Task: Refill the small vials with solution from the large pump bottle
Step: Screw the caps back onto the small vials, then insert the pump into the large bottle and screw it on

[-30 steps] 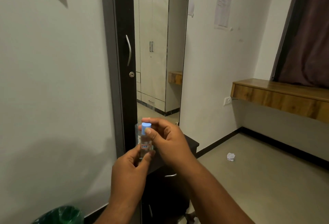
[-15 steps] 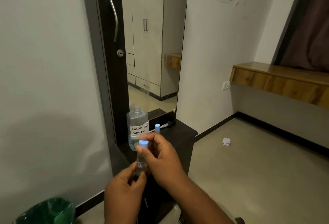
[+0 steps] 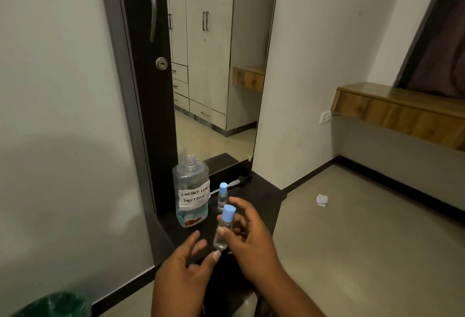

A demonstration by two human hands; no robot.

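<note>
A small clear vial (image 3: 222, 231) with a light blue cap is pinched at its middle by my right hand (image 3: 251, 243), above the dark cabinet top (image 3: 261, 198). My left hand (image 3: 186, 271) is just below it with fingers spread and relaxed; its thumb tip is at the vial's bottom. Behind stands the large bottle (image 3: 192, 190), labelled "contact lens solution", with an open neck, no pump on it, and bluish liquid low inside. A second blue-capped vial (image 3: 222, 195) stands right of it. The pump head (image 3: 239, 180) lies on the cabinet top behind.
A tall mirror (image 3: 216, 65) rises behind the cabinet, beside a dark door with a metal handle (image 3: 152, 2). A green bin (image 3: 57, 304) sits at the lower left. Crumpled paper (image 3: 322, 200) lies on the floor, and a wooden shelf (image 3: 402, 112) runs along the right wall.
The view has tilted down and the hands have come lower. My left hand has let go of the vial and spread its fingers. My right hand moved from the cap to the vial's body.
</note>
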